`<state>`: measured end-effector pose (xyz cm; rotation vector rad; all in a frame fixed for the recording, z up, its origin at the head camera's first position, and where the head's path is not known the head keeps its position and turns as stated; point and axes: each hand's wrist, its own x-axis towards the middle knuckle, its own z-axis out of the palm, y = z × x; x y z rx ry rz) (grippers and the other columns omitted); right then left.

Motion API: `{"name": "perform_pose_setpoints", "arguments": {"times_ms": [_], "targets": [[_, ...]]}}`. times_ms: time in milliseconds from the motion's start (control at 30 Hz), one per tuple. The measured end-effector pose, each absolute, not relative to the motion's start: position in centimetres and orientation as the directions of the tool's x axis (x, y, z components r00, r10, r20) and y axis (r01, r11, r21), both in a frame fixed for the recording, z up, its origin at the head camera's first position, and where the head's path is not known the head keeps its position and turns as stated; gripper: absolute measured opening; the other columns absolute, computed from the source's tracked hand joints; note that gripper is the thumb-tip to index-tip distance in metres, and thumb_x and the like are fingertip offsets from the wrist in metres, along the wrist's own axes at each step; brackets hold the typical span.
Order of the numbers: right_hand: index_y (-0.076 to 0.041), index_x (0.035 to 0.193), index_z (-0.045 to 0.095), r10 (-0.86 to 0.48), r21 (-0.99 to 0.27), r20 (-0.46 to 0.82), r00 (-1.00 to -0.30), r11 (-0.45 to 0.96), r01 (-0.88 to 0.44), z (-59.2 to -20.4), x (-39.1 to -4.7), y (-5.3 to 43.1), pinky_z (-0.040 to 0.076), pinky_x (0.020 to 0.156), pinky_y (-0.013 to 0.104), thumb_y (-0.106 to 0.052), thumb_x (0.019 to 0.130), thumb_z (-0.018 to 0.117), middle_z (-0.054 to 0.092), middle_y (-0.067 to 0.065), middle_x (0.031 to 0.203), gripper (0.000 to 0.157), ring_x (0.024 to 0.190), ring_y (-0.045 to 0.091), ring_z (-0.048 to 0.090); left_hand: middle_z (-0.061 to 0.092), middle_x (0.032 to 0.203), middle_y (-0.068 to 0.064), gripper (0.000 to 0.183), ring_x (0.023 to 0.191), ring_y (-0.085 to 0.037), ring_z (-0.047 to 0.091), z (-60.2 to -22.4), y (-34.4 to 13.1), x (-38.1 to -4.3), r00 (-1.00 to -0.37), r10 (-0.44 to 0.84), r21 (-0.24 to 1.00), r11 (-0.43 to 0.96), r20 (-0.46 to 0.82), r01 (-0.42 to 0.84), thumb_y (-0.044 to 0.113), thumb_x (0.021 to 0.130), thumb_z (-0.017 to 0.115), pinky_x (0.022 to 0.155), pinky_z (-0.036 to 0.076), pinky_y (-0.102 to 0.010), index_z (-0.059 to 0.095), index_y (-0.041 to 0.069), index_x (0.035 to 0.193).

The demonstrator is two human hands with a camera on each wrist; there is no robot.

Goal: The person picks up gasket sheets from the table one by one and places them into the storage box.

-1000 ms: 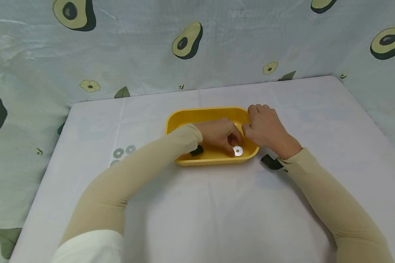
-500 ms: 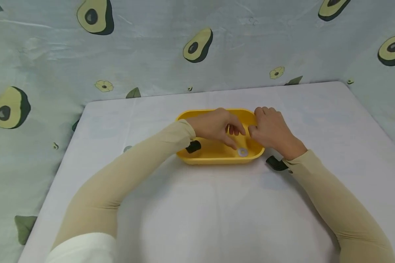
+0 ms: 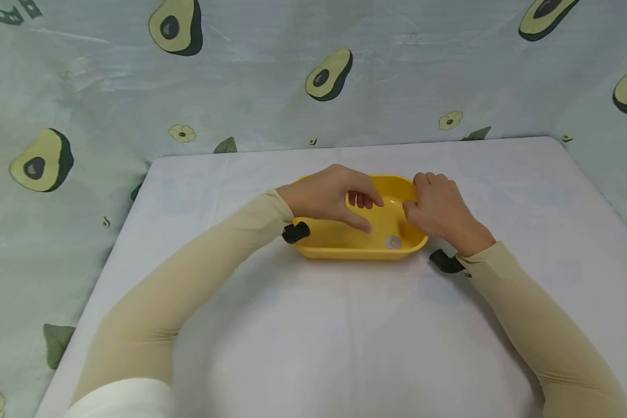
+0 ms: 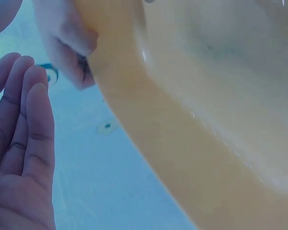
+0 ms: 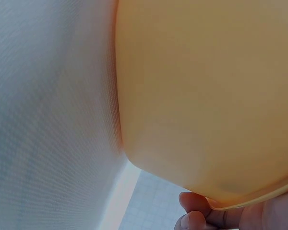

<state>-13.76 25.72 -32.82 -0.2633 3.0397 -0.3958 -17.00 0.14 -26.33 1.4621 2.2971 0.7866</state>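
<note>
A shallow yellow plastic tray stands on the white-covered table. My right hand grips its right end, and in the right wrist view curled fingers hold the tray's rim. A flat, round metal washer with a centre hole lies on the tray floor near the front right corner. Over the tray's left half hovers my left hand, thumb and fingers spread apart, holding nothing. In the left wrist view its fingers look straight and relaxed beside the tray wall.
A black wrist camera sits under the left wrist, another black wrist camera under the right. Behind the table hangs an avocado-print cloth. My left forearm covers part of the table's left side.
My left hand has drawn back to the left from the washer, its thumb and fingers opening. The washer stays in the tray. The right hand keeps its grip; the head view has shifted.
</note>
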Motion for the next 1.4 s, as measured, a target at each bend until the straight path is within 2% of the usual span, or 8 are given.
{"name": "perform_pose_setpoints", "arguments": {"times_ms": [133, 333, 500, 667, 833, 1100, 1267, 1400], "targets": [[0.014, 0.126, 0.051, -0.163, -0.266, -0.047, -0.985, 0.953, -0.145, -32.9, -13.8, 26.1, 0.043, 0.095, 0.056, -0.019, 0.092, 0.041, 0.058, 0.028, 0.113, 0.049, 0.1, 0.042, 0.049, 0.074, 0.104, 0.001, 0.041, 0.096, -0.013, 0.064, -26.0, -2.2, -16.7, -0.474, 0.878, 0.581, 0.351, 0.068, 0.734, 0.032, 0.083, 0.089, 0.089, 0.055, -0.026, 0.076, 0.014, 0.117], [0.015, 0.127, 0.05, -0.163, -0.271, -0.037, -0.986, 0.951, -0.147, -32.9, -13.8, 26.6, 0.042, 0.094, 0.058, -0.019, 0.093, 0.039, 0.057, 0.03, 0.112, 0.049, 0.1, 0.043, 0.049, 0.074, 0.099, 0.002, 0.036, 0.092, -0.017, 0.065, -26.4, -7.1, -16.2, -0.572, 0.804, 0.601, 0.379, 0.162, 0.704, 0.028, 0.081, 0.09, 0.083, 0.057, -0.032, 0.078, 0.014, 0.112], [0.015, 0.126, 0.051, -0.148, -0.272, -0.036, -0.988, 0.953, -0.133, -32.9, -13.7, 26.6, 0.042, 0.093, 0.058, -0.018, 0.092, 0.04, 0.057, 0.029, 0.11, 0.049, 0.099, 0.043, 0.049, 0.075, 0.098, 0.001, 0.036, 0.089, -0.015, 0.066, -27.2, -11.5, -15.8, -0.642, 0.729, 0.608, 0.405, 0.237, 0.683, 0.019, 0.079, 0.091, 0.082, 0.056, -0.022, 0.079, 0.013, 0.113], [0.014, 0.126, 0.051, -0.14, -0.266, -0.028, -0.99, 0.956, -0.128, -32.9, -13.6, 26.4, 0.042, 0.092, 0.056, -0.018, 0.092, 0.041, 0.056, 0.027, 0.107, 0.048, 0.097, 0.042, 0.048, 0.076, 0.098, 0.005, 0.038, 0.089, -0.011, 0.065, -28.4, -15.6, -15.2, -0.749, 0.612, 0.591, 0.515, 0.254, 0.621, 0.018, 0.079, 0.091, 0.082, 0.052, -0.014, 0.079, 0.018, 0.115], [0.015, 0.126, 0.051, -0.144, -0.269, -0.021, -0.989, 0.954, -0.133, -32.9, -13.7, 26.2, 0.042, 0.094, 0.058, -0.018, 0.092, 0.04, 0.057, 0.029, 0.109, 0.048, 0.098, 0.043, 0.048, 0.076, 0.099, 0.005, 0.037, 0.09, -0.009, 0.065, -29.8, -19.1, -14.5, -0.824, 0.525, 0.577, 0.613, 0.212, 0.539, 0.02, 0.08, 0.09, 0.082, 0.05, -0.01, 0.078, 0.019, 0.116], [0.015, 0.124, 0.052, -0.154, -0.265, -0.023, -0.988, 0.954, -0.142, -32.7, -13.8, 25.9, 0.043, 0.091, 0.057, -0.017, 0.092, 0.04, 0.056, 0.028, 0.106, 0.047, 0.096, 0.043, 0.049, 0.077, 0.102, -0.007, 0.037, 0.086, 0.002, 0.063, -32.0, -23.2, -14.3, -0.909, 0.395, 0.624, 0.679, 0.135, 0.388, 0.016, 0.083, 0.088, 0.08, 0.051, -0.013, 0.078, 0.013, 0.119], [0.015, 0.127, 0.051, -0.167, -0.286, -0.046, -0.985, 0.947, -0.147, -32.6, -13.8, 25.7, 0.041, 0.095, 0.059, -0.018, 0.093, 0.04, 0.056, 0.03, 0.112, 0.049, 0.1, 0.045, 0.049, 0.077, 0.112, -0.004, 0.04, 0.09, 0.003, 0.063, -33.2, -24.7, -14.4, -0.956, 0.294, 0.669, 0.709, 0.005, 0.222, 0.027, 0.085, 0.087, 0.08, 0.049, -0.009, 0.077, 0.019, 0.123], [0.015, 0.127, 0.051, -0.171, -0.278, -0.054, -0.984, 0.949, -0.149, -32.8, -13.8, 25.6, 0.042, 0.095, 0.059, -0.018, 0.093, 0.04, 0.057, 0.029, 0.112, 0.049, 0.1, 0.044, 0.049, 0.075, 0.115, -0.005, 0.046, 0.093, 0.0, 0.062, -34.1, -25.3, -14.5, -0.954, 0.287, 0.653, 0.74, -0.09, 0.161, 0.034, 0.083, 0.088, 0.081, 0.048, -0.009, 0.075, 0.018, 0.125]]}}
